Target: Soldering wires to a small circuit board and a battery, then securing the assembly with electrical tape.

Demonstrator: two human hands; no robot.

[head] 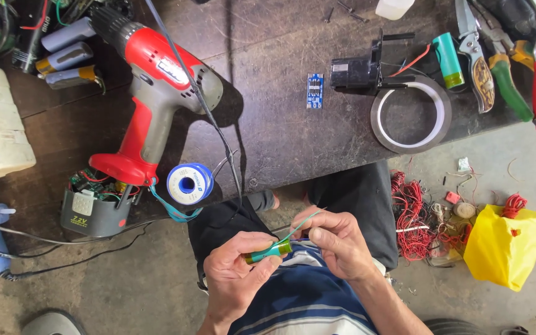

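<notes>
Currently the left hand (pixel 234 273) pinches a green battery cell (pixel 269 252) while the right hand (pixel 336 239) pinches its thin green wire (pixel 302 224); a hard tug could snap it.

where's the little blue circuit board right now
In the head view, the small blue circuit board lies flat on the dark workbench, upper middle, between the red cordless drill on its left and the black battery holder on its right.

Red drill (pixel 156 93), solder spool (pixel 188 183), tape ring (pixel 410 115), yellow bag (pixel 505 245).
</notes>
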